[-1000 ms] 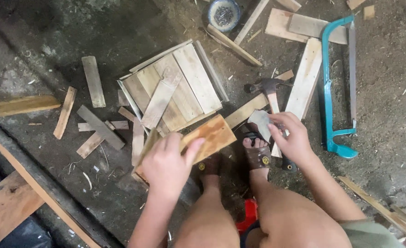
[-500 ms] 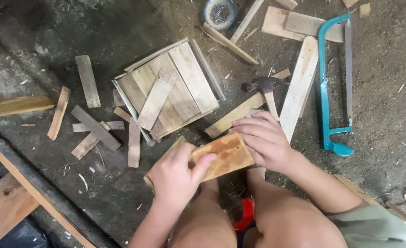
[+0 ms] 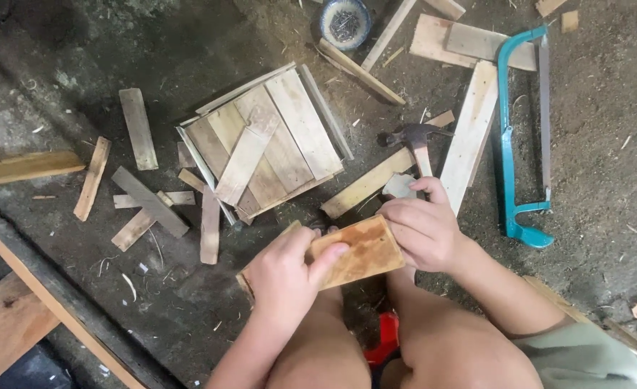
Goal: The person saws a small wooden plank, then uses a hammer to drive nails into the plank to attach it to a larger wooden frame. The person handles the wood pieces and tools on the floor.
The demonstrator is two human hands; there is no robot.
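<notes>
I hold a small orange-brown wooden board (image 3: 358,252) over my knees with both hands. My left hand (image 3: 284,277) grips its left end, thumb across the top face. My right hand (image 3: 423,230) clasps the board's right end, and a small pale piece (image 3: 399,186) pokes out above its fingers. A hammer (image 3: 415,140) lies on the ground just beyond my right hand. A square panel of nailed slats (image 3: 264,144) rests on the dirt floor ahead of me.
A teal hacksaw (image 3: 523,137) lies at right beside a long pale plank (image 3: 469,133). A bowl of nails (image 3: 344,23) sits at top centre. Loose wood offcuts (image 3: 145,205) are scattered at left; planks (image 3: 9,328) lie at lower left. A red object (image 3: 384,338) shows between my legs.
My right hand has come in from the right onto the board's right end. Both hands have lifted the board toward my knees and turned it flatter.
</notes>
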